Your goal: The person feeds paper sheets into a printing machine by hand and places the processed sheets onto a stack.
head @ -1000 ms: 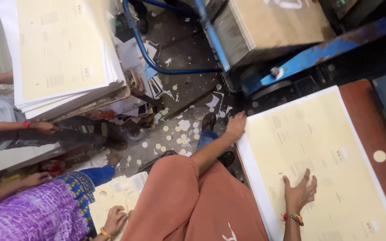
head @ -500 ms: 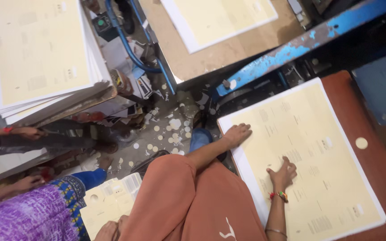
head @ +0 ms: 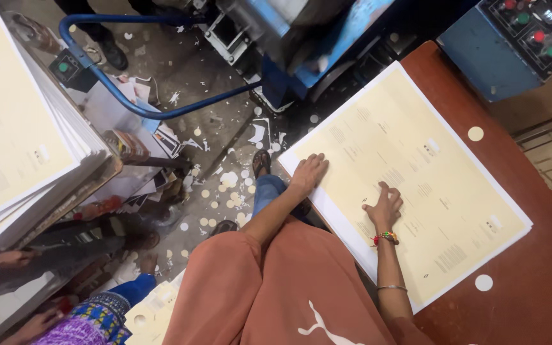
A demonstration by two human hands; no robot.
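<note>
Cream printed sheets [head: 416, 172] lie in a flat stack on the reddish-brown table [head: 531, 281], below the blue machine [head: 327, 38]. Your left hand [head: 308, 174] rests flat on the stack's near corner with fingers together, while your right hand [head: 384, 206] presses down on the top sheet, fingers spread. Round paper punchings [head: 231, 185] litter the floor beside your knee.
</note>
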